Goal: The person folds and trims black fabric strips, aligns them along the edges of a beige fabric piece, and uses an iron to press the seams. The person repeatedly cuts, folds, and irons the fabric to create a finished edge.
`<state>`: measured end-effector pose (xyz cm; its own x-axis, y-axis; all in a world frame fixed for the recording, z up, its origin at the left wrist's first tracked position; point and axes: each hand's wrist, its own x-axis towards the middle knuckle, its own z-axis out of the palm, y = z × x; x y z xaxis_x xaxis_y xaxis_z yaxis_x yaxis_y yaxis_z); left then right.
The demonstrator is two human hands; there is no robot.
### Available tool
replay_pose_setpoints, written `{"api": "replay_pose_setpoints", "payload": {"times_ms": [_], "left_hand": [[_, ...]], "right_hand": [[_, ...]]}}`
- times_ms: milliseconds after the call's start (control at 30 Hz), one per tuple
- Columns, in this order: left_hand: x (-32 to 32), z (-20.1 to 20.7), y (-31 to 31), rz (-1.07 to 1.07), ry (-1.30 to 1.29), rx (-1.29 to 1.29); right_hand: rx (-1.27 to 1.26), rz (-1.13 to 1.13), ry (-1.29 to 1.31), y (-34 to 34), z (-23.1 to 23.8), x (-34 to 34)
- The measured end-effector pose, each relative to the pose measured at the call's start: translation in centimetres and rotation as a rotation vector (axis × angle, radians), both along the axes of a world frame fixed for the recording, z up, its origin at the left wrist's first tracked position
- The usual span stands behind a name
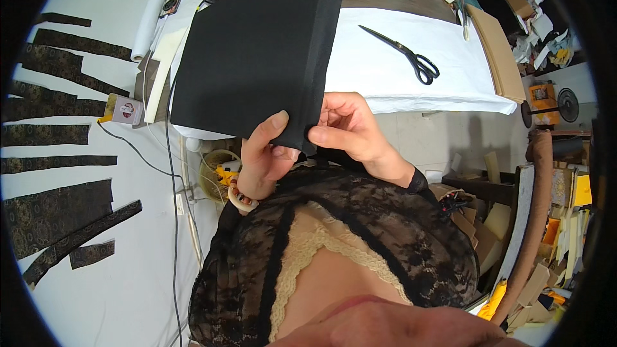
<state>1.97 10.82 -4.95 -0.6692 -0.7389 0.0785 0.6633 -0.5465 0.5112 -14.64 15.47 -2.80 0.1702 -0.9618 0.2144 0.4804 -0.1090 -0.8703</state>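
Observation:
A large flat black panel [247, 58], which looks covered in cloth or paper, is tilted up over the table with a raised strip along its right side. My left hand [265, 149] grips its near edge, thumb on top and the other fingers bent beneath. At the near right corner, my right hand [353, 130] pinches the edge between thumb and curled fingers. Part of those fingers is hidden by the panel. Black-handled scissors [411, 58] lie partly opened on the white table covering [385, 87], to the right of the panel.
Brown card sheets [498, 54] lie at the table's right end. Dark patterned strips [58, 209] are spread on the white surface at left, near a black cable [175, 218]. A bin [215, 170] stands below the table edge. A small fan [567, 104] stands at far right.

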Motion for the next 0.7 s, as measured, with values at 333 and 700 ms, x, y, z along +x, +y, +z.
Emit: {"api": "replay_pose_setpoints", "payload": {"times_ms": [333, 700], "left_hand": [[-1.0, 2.1, 0.9, 0.054, -0.167, 0.101], [-0.6, 1.9, 0.5, -0.093, 0.014, 0.137]], "right_hand": [[0.137, 0.104, -0.049, 1.0, -0.8, -0.6], [-0.084, 0.004, -0.067, -1.0, -2.2, -0.4]]}}
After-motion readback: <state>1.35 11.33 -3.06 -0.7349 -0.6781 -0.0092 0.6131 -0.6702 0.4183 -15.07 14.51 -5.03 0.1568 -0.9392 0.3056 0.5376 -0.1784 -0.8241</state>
